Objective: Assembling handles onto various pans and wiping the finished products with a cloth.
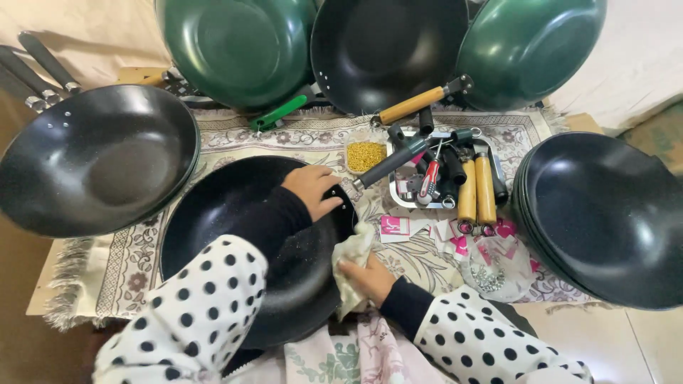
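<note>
Left hand [313,188] grips the far rim of a black speckled non-stick wok [235,213]; right hand [364,277] presses a crumpled pale cloth [353,259] against its near edge

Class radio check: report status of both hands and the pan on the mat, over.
Left hand grips black pan at its rim. Right hand presses pale cloth to the pan's edge. Tray of handles lies beside it.

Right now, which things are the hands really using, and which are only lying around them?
In use:
left hand on the rim of the black wok
right hand holding the cloth

Lying about:
green woks
tray of handles
stacked black woks
</note>
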